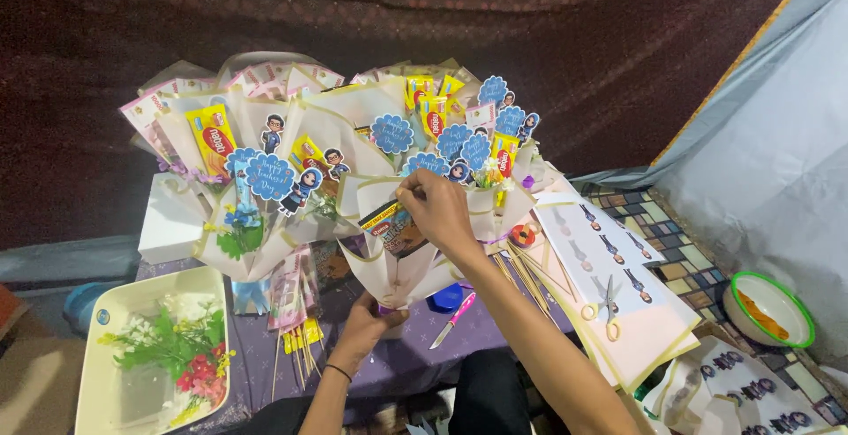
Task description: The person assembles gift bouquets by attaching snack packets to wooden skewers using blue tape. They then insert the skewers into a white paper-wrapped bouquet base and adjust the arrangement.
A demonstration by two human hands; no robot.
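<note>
Head view, looking down. Item: white paper-wrapped bouquet (397, 263), upright at centre, holding a dark snack packet (395, 227). Left hand (364, 325) closed around the bouquet's stem below. Right hand (439, 210) at the top edge, fingertips pinched together on the wrapping. Finished bouquets (265, 157) stand behind. Pink-handled knife (454, 319), scissors (608, 304) and white tray of artificial flowers (97, 382) lie nearby.
</note>
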